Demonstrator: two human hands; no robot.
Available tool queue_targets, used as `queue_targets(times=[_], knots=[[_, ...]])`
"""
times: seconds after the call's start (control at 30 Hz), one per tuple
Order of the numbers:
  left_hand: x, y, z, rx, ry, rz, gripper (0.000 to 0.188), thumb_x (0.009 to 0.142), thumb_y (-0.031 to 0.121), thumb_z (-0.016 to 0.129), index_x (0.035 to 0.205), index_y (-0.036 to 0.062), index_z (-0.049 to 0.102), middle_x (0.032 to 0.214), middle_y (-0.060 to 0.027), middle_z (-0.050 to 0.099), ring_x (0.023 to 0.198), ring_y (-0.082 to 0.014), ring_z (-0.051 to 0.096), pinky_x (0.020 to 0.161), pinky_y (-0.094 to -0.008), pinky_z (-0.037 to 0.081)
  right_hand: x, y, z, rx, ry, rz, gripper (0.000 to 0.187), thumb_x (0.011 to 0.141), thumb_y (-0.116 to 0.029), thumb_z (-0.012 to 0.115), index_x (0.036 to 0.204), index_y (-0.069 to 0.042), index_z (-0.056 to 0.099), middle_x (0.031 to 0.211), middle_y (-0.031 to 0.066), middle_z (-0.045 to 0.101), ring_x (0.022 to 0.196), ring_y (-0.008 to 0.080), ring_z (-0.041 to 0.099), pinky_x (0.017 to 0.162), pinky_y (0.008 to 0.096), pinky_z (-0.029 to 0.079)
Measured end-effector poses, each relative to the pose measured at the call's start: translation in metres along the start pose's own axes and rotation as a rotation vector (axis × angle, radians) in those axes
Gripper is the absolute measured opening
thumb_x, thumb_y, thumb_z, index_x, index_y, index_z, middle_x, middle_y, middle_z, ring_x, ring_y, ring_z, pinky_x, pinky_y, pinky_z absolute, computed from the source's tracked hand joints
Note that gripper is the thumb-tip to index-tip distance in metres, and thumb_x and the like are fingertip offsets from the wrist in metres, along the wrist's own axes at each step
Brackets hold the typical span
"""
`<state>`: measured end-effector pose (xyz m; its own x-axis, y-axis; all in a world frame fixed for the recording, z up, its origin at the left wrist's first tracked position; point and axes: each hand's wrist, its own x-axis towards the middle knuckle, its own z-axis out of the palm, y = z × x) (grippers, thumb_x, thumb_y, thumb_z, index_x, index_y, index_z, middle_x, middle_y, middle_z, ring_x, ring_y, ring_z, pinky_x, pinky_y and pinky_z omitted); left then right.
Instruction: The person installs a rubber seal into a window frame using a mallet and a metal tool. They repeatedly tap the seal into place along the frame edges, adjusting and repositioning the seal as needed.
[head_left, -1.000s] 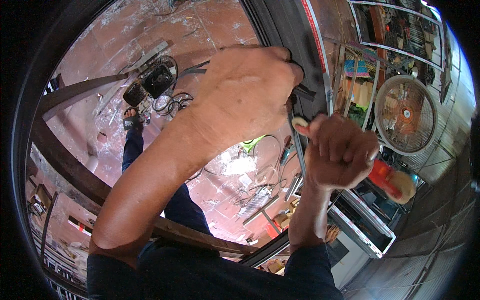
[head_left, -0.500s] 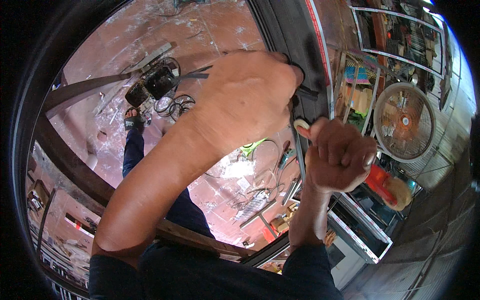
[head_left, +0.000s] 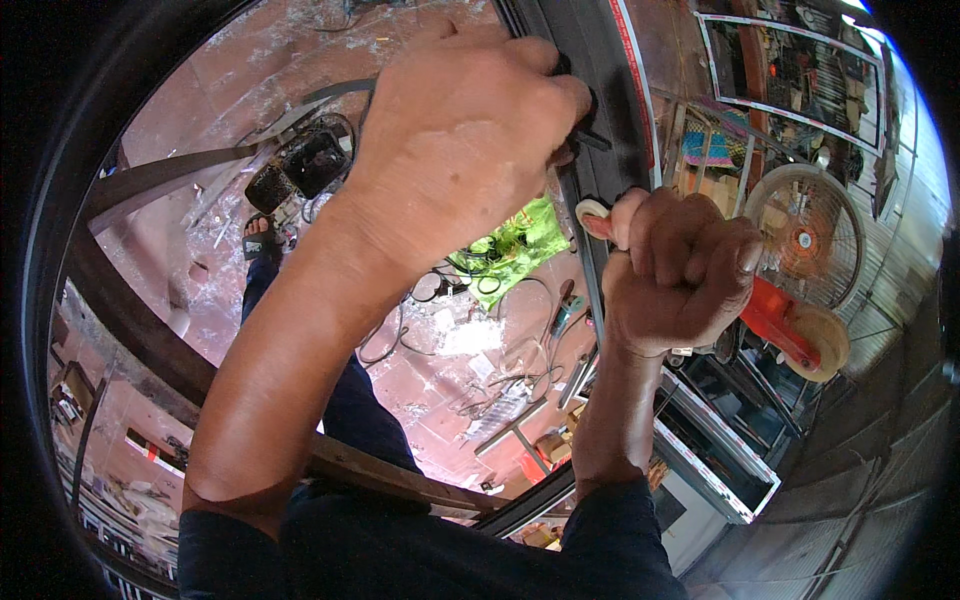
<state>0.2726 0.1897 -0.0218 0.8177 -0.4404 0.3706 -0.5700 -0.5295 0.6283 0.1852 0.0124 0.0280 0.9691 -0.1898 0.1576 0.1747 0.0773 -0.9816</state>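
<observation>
A dark frame (head_left: 612, 100) runs past both hands. The left hand (head_left: 465, 130) is curled tight at it; the right hand (head_left: 678, 275) wraps a red two-wheeled roller (head_left: 778, 322). Under the left fingers, gripped, sits a black strip (head_left: 595, 140).

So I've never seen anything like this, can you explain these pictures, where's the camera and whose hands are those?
No robot here, just a person's bare hands. Every picture comes from a camera on their head, looking down; its wide lens bends straight edges. The left hand curls at a dark frame, with a black strip poking out by it; its fingertips are hidden. The right hand grips a red roller with a pale wheel at each end. On the reddish floor below lie cables and something green; a round fan is off to the right.
</observation>
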Motion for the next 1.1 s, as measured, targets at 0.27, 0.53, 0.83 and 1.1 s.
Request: queue_targets(times=[0.27, 0.53, 0.83, 1.1], knots=[[0.003, -0.002, -0.007, 0.100, 0.006, 0.016, 0.027, 0.068, 0.025, 0.083, 0.090, 0.0128, 0.074, 0.088, -0.0061, 0.067, 0.096, -0.0295, 0.064, 0.085, -0.0458, 0.047, 0.012, 0.009, 0.012, -0.106, -0.035, -0.106, 0.040, 0.106, -0.032, 0.046, 0.071, -0.019, 0.032, 0.060, -0.0016, 0.032, 0.050, 0.0087, 0.028, 0.050, 0.0293, 0.027], [0.006, -0.008, -0.006, 0.092, 0.106, -0.108, 0.033, 0.067, 0.026, 0.085, 0.094, 0.0104, 0.073, 0.090, -0.0090, 0.068, 0.096, -0.0319, 0.064, 0.083, -0.0470, 0.045, 0.016, 0.006, 0.023, -0.331, -0.005, -0.144, 0.038, 0.105, -0.028, 0.044, 0.070, -0.017, 0.032, 0.060, 0.0001, 0.034, 0.047, 0.0104, 0.028, 0.047, 0.0302, 0.027], [0.006, -0.015, -0.014, 0.083, 0.091, -0.002, 0.026, 0.070, 0.022, 0.079, 0.093, 0.0110, 0.074, 0.090, -0.0083, 0.068, 0.094, -0.0319, 0.064, 0.083, -0.0463, 0.045, 0.030, 0.011, 0.026, -0.142, -0.049, -0.159, 0.041, 0.108, -0.032, 0.044, 0.072, -0.018, 0.031, 0.060, 0.0000, 0.033, 0.050, 0.0114, 0.031, 0.049, 0.0307, 0.029], [0.008, -0.021, -0.018, 0.059, 0.072, -0.083, 0.023, 0.071, 0.020, 0.077, 0.092, 0.0099, 0.074, 0.091, -0.0090, 0.068, 0.093, -0.0343, 0.065, 0.080, -0.0484, 0.046, 0.039, 0.013, 0.023, -0.007, -0.097, -0.169, 0.044, 0.110, -0.038, 0.042, 0.071, -0.019, 0.031, 0.059, -0.0005, 0.032, 0.052, 0.0120, 0.031, 0.050, 0.0315, 0.029]])
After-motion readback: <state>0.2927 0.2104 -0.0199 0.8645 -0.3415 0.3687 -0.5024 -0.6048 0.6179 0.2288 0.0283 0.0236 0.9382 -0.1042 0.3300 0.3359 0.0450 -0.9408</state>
